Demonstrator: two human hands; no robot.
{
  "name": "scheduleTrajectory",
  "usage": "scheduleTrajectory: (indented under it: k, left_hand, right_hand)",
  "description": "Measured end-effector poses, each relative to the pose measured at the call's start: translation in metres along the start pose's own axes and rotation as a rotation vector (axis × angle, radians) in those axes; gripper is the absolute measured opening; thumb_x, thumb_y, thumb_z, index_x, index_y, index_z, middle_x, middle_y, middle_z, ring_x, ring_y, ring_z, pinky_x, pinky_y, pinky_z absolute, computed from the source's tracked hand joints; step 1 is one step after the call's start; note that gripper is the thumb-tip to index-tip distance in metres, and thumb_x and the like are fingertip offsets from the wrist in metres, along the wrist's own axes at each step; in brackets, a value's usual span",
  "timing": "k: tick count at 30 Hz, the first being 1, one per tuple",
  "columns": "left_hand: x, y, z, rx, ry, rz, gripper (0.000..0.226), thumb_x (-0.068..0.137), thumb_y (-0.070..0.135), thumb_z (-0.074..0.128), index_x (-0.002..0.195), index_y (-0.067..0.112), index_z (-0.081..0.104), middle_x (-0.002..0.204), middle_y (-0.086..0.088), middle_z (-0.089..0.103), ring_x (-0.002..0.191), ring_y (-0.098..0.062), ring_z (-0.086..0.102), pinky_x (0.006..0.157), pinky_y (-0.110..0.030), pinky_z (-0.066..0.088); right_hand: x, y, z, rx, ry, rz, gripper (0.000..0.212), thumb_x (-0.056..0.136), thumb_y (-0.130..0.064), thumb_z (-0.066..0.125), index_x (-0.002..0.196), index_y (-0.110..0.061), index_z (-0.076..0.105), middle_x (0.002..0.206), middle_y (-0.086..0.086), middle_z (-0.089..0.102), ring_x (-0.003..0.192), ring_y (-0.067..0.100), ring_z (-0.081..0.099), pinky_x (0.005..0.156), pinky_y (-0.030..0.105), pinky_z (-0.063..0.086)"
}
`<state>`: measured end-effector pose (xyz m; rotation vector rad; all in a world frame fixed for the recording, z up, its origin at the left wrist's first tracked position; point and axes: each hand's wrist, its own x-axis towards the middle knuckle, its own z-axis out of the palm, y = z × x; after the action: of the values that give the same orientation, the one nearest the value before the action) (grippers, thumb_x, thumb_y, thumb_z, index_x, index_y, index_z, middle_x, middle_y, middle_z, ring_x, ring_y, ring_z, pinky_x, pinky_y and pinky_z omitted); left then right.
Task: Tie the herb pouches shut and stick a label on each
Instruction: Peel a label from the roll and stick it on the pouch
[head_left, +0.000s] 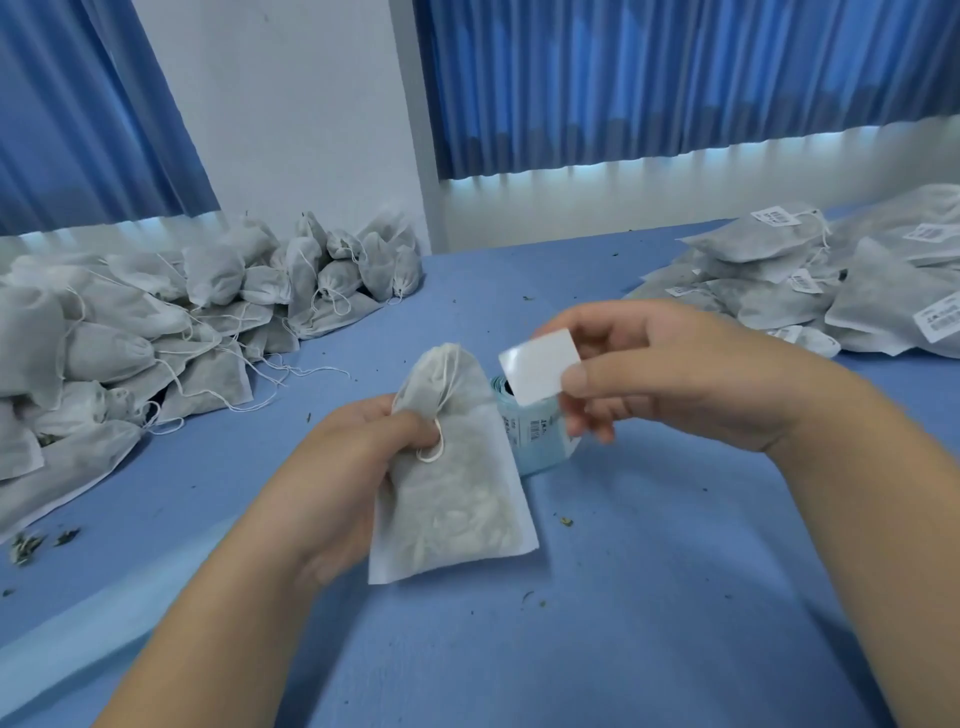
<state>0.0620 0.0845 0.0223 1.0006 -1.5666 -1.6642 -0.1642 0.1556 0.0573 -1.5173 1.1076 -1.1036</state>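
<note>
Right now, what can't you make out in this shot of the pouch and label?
Head view:
The label in the right hand: blank side faces camera, print unseen.
The roll: mostly hidden behind the pouch and right hand.
The left hand: fingers hidden behind the pouch.
The right pile: label text too small, cut off by right edge.
</note>
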Motion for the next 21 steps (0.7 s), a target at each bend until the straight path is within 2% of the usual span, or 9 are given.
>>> scheduleTrajectory:
  k: [3, 6, 8, 10, 12, 15, 17, 19, 21]
  left_hand:
    - [0.001, 0.007, 0.013, -0.065, -0.077, 0.045, 0.017, 0.072, 0.003, 0.058, 0.088, 0.005, 0.062, 0.080, -0.014, 0.059, 0.069, -0.024, 0.058, 0.062, -0.031, 0.051]
    - [0.005, 0.017, 0.033, -0.049, -0.198, 0.110, 0.009, 0.072, 0.005, 0.054, 0.076, 0.010, 0.060, 0.082, -0.013, 0.060, 0.078, -0.024, 0.059, 0.074, -0.035, 0.048]
    - [0.010, 0.024, 0.047, -0.042, -0.295, 0.152, 0.021, 0.082, 0.001, 0.050, 0.067, 0.015, 0.055, 0.075, -0.008, 0.060, 0.075, -0.020, 0.058, 0.072, -0.028, 0.051]
    - [0.019, 0.027, 0.056, -0.049, -0.332, 0.149, 0.033, 0.093, -0.006, 0.041, 0.070, 0.015, 0.052, 0.072, -0.003, 0.058, 0.071, -0.015, 0.058, 0.067, -0.021, 0.052]
    - [0.026, 0.027, 0.058, -0.068, -0.335, 0.120, 0.026, 0.093, -0.005, 0.046, 0.078, 0.012, 0.057, 0.075, -0.003, 0.061, 0.072, -0.014, 0.061, 0.063, -0.020, 0.053]
    - [0.031, 0.018, 0.055, -0.121, -0.317, 0.046, 0.018, 0.089, -0.002, 0.055, 0.089, 0.008, 0.070, 0.081, -0.007, 0.069, 0.073, -0.018, 0.068, 0.061, -0.026, 0.055]
    - [0.031, 0.010, 0.053, -0.133, -0.266, 0.021, 0.021, 0.091, 0.001, 0.055, 0.085, 0.009, 0.073, 0.080, -0.009, 0.068, 0.070, -0.020, 0.068, 0.059, -0.029, 0.055]
    - [0.032, 0.005, 0.052, -0.159, -0.221, 0.025, 0.018, 0.091, 0.002, 0.058, 0.083, 0.009, 0.072, 0.079, -0.010, 0.067, 0.067, -0.021, 0.067, 0.057, -0.029, 0.055]
    - [0.032, 0.003, 0.049, -0.199, -0.207, 0.018, 0.014, 0.088, 0.004, 0.061, 0.084, 0.008, 0.074, 0.081, -0.012, 0.069, 0.067, -0.022, 0.069, 0.057, -0.029, 0.056]
  right_hand:
    - [-0.001, -0.006, 0.008, 0.226, -0.094, -0.181, 0.017, 0.080, -0.005, 0.063, 0.096, -0.006, 0.067, 0.080, 0.017, 0.062, 0.071, 0.027, 0.066, 0.052, 0.027, 0.050]
    - [-0.003, -0.010, 0.013, 0.270, -0.125, -0.253, 0.015, 0.082, -0.005, 0.060, 0.095, -0.006, 0.069, 0.078, 0.017, 0.065, 0.076, 0.031, 0.068, 0.056, 0.028, 0.053]
    - [-0.001, -0.009, 0.012, 0.178, -0.023, -0.248, 0.020, 0.082, -0.008, 0.057, 0.098, 0.003, 0.066, 0.079, 0.022, 0.066, 0.075, 0.031, 0.069, 0.059, 0.029, 0.054]
    - [0.002, -0.007, 0.009, 0.087, 0.121, -0.250, 0.024, 0.081, -0.010, 0.057, 0.096, 0.006, 0.065, 0.076, 0.019, 0.067, 0.072, 0.028, 0.067, 0.061, 0.029, 0.054]
    - [0.005, -0.004, 0.004, 0.063, 0.237, -0.258, 0.022, 0.080, -0.015, 0.058, 0.091, 0.002, 0.068, 0.074, 0.015, 0.068, 0.071, 0.028, 0.066, 0.062, 0.029, 0.054]
    - [0.008, 0.000, -0.002, 0.021, 0.334, -0.244, 0.018, 0.079, -0.017, 0.060, 0.086, -0.004, 0.071, 0.077, 0.015, 0.070, 0.077, 0.030, 0.068, 0.065, 0.030, 0.054]
    - [0.011, 0.006, -0.001, -0.062, 0.374, -0.216, 0.014, 0.082, -0.013, 0.061, 0.084, -0.004, 0.070, 0.080, 0.015, 0.072, 0.081, 0.029, 0.071, 0.067, 0.030, 0.057]
    - [0.014, 0.011, 0.000, -0.180, 0.428, -0.196, 0.012, 0.085, -0.008, 0.060, 0.078, -0.011, 0.070, 0.079, 0.010, 0.073, 0.082, 0.025, 0.071, 0.071, 0.033, 0.059]
    - [0.016, 0.015, 0.000, -0.325, 0.490, -0.185, 0.012, 0.085, -0.010, 0.061, 0.079, -0.015, 0.070, 0.080, 0.005, 0.073, 0.082, 0.025, 0.070, 0.076, 0.043, 0.059]
